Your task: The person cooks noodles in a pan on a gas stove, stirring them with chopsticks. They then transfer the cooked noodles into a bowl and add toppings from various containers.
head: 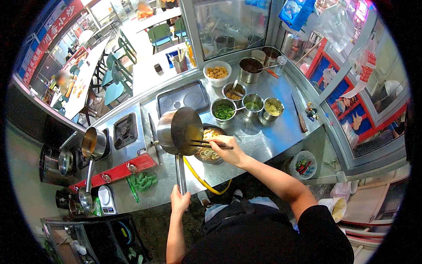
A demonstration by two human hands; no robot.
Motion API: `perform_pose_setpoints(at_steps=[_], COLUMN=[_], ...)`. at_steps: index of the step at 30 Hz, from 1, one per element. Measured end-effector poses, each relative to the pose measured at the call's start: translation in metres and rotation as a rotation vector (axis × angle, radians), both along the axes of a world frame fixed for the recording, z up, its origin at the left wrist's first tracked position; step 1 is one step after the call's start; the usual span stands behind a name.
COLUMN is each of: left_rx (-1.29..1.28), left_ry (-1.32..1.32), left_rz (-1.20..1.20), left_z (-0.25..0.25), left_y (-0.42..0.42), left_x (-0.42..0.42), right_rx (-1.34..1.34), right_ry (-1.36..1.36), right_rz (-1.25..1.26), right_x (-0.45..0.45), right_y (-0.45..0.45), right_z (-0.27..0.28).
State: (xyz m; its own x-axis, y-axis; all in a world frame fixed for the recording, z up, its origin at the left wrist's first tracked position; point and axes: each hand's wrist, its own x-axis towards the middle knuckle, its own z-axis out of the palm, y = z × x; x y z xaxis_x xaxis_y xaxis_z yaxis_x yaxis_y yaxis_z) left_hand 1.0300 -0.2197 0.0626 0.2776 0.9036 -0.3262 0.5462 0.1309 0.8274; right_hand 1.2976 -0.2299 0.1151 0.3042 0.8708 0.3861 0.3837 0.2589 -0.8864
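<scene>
My left hand (180, 200) grips the long metal handle of a saucepan (167, 132). The saucepan is tipped on its side, its dark inside facing right, over a bowl of noodles (211, 155) on the steel counter. Dark chopsticks (211, 145) are held in my right hand (229, 151), their tips at the saucepan's mouth. Thick pale noodles show on both sides of the chopsticks, while the pan hides the bowl's left part. Just behind the bowl stands a metal pot of chopped green herbs (223, 111) with a spoon in it.
More metal pots (273, 109) and a white tub of brown chunks (217, 74) stand behind. A knife (300, 115) lies at the right. On the left, a gas stove (123, 132) bears another saucepan (94, 142). A yellow hose (197, 178) loops over the counter's front edge.
</scene>
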Motion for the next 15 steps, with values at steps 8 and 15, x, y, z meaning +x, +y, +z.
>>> perform_pose_setpoints(at_steps=[8,15], left_rx=[0.118,0.157], left_ry=[0.190,0.180], left_rz=[-0.041,-0.065], left_z=[-0.015,0.004], left_y=[-0.002,-0.002], left_x=[-0.005,0.002], right_rx=[-0.058,0.129], right_ry=[-0.206,-0.036], right_rz=[-0.122,-0.022], right_x=[0.025,0.003], right_y=[-0.029,0.000], right_z=[0.022,0.011])
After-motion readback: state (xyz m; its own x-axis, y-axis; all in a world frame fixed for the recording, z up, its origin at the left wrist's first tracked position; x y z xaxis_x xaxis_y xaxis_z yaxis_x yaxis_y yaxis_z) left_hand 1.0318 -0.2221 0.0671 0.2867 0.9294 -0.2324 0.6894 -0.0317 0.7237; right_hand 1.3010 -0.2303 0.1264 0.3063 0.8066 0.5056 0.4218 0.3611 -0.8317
